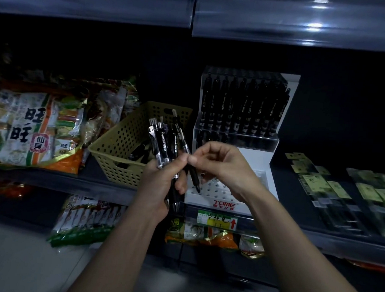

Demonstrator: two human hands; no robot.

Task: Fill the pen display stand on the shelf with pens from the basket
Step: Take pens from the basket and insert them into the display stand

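My left hand [163, 180] gripped the pen bundle [164, 142]. My right hand [221, 167] pinched one pen [194, 178], tip down, just above the pen display stand [224, 205] and its front holes [218, 190].

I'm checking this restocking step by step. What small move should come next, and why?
Probably lower the pen pinched by the right hand into an empty front hole of the stand: its tip points down over them, while the left hand grips the spares.
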